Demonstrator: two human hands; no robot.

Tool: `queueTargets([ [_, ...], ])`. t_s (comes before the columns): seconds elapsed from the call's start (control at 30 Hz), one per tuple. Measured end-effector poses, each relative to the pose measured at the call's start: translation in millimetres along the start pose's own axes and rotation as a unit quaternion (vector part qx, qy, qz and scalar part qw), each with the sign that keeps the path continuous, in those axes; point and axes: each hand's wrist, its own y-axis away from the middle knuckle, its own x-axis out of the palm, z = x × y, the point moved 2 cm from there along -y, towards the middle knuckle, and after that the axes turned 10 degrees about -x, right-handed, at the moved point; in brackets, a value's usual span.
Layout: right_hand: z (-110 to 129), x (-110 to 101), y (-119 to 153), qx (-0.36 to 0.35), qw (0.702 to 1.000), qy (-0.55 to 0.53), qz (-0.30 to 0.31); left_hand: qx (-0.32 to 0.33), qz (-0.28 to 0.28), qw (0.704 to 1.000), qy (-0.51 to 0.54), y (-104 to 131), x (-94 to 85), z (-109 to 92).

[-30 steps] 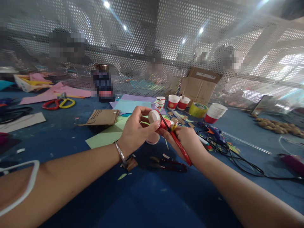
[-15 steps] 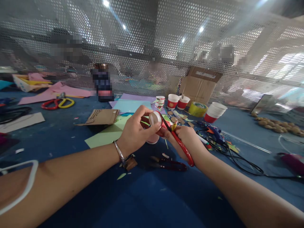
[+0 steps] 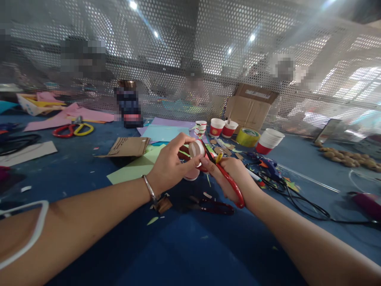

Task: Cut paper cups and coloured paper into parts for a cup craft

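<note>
I hold a small red paper cup (image 3: 197, 151) on its side above the middle of the blue table (image 3: 190, 246), its pale bottom turned toward me. My left hand (image 3: 171, 167) curls around it, thumb and fingertips pinching it near the base. My right hand (image 3: 235, 174) is closed through the loops of the red-handled scissors (image 3: 228, 180), and their blades meet the cup's edge; I cannot tell how far the blades are parted. Another pale cup (image 3: 191, 174) stands on the table just below my hands. Nearer to me lies a dark pair of pliers (image 3: 212, 206), beside a brown cardboard scrap (image 3: 163, 204). A green paper sheet (image 3: 133, 169) lies left of my hands, with a folded cardboard piece (image 3: 129, 147) behind it. Toward the table's far edge stand red-and-white cups (image 3: 222, 128), a yellow tape roll (image 3: 248, 137) and a stack of white cups (image 3: 269, 141). A glue gun (image 3: 269, 165) with its black cord lies at the right. Red and yellow scissors (image 3: 73, 129) sit well apart near the far left.
</note>
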Motion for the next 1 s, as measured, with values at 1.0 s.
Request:
queueTargets([
  [1.0, -8.5, 7.1, 0.9, -0.061, 0.984, 0.165, -0.035, -0.168, -0.003, 0.939, 0.300, 0.7, 11.9, -2.2],
])
